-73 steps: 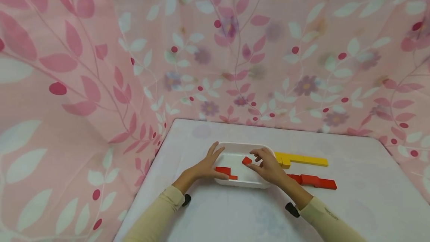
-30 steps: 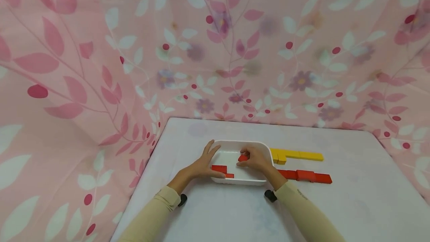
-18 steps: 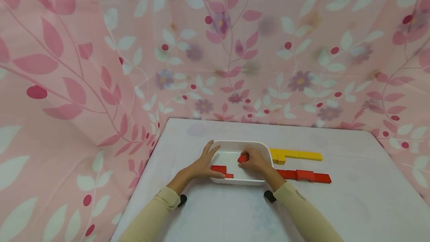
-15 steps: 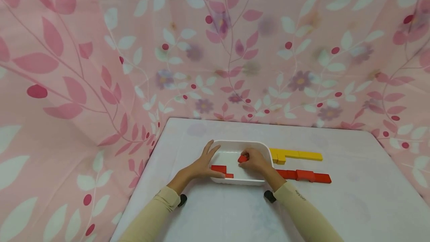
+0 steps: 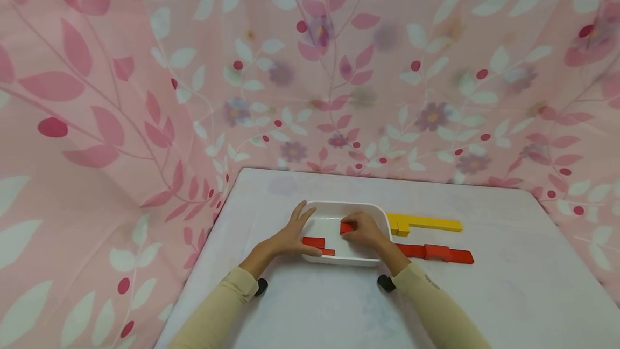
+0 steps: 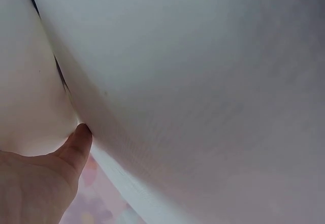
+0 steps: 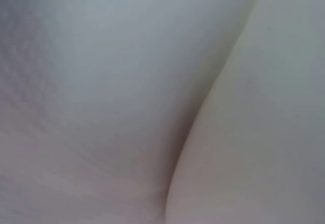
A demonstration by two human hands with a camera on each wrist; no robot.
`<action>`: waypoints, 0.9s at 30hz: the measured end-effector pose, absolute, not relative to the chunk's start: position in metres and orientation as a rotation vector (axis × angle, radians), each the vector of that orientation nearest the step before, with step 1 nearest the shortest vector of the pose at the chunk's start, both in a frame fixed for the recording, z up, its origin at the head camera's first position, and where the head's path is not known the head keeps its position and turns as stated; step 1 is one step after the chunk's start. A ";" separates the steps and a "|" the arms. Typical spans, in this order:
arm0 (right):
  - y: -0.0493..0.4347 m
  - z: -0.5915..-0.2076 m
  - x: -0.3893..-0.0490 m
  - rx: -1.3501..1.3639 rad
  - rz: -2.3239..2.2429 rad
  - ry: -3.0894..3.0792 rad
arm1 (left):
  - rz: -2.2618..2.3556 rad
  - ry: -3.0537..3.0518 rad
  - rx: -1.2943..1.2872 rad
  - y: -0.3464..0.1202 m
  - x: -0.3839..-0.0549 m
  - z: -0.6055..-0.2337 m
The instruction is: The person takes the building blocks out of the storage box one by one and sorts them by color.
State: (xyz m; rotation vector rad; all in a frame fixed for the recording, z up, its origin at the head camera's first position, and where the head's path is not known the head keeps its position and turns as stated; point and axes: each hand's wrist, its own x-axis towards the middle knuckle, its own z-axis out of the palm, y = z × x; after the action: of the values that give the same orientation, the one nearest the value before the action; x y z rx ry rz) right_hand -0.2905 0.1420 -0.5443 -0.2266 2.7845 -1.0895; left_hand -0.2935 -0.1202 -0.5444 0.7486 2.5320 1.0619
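Note:
In the head view my right hand (image 5: 365,230) reaches into a white plastic tray (image 5: 349,262) and pinches a small red block (image 5: 346,227) between thumb and fingers. My left hand (image 5: 287,238) rests against the tray's left end with its fingers straight and spread, the thumb lying over the front rim. Close to that thumb, inside the tray, are a red rectangular block (image 5: 314,242) and a thinner red block (image 5: 328,252). The left wrist view shows the left thumb (image 6: 73,150) touching a pale edge. No hand or block can be made out in the blurred right wrist view.
Right of the tray, yellow blocks (image 5: 433,223) lie in a row, with smaller yellow ones (image 5: 400,229) at its left end. A row of red blocks (image 5: 437,252) lies nearer. A white cloth covers the table (image 5: 523,263); pink floral curtains (image 5: 387,96) hang behind and left.
My right hand has moved left over the tray, its fingers closing around the red block. That block has turned and now shows a squarer face. The left hand keeps its place on the tray.

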 end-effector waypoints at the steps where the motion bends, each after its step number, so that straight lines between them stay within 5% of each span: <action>1: 0.141 -0.544 -0.290 -0.242 -1.100 2.786 | 1.053 2.540 0.747 -0.121 -0.293 -0.545; 27: 0.147 -0.512 -0.268 -0.503 -1.212 2.868 | 1.037 2.537 0.737 -0.121 -0.291 -0.543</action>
State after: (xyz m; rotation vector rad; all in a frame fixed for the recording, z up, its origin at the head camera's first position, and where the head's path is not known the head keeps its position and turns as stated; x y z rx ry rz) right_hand -0.2684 0.1472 -0.5122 -0.5032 2.8681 -1.2116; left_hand -0.2915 -0.1210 -0.5431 0.7372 2.5375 1.0373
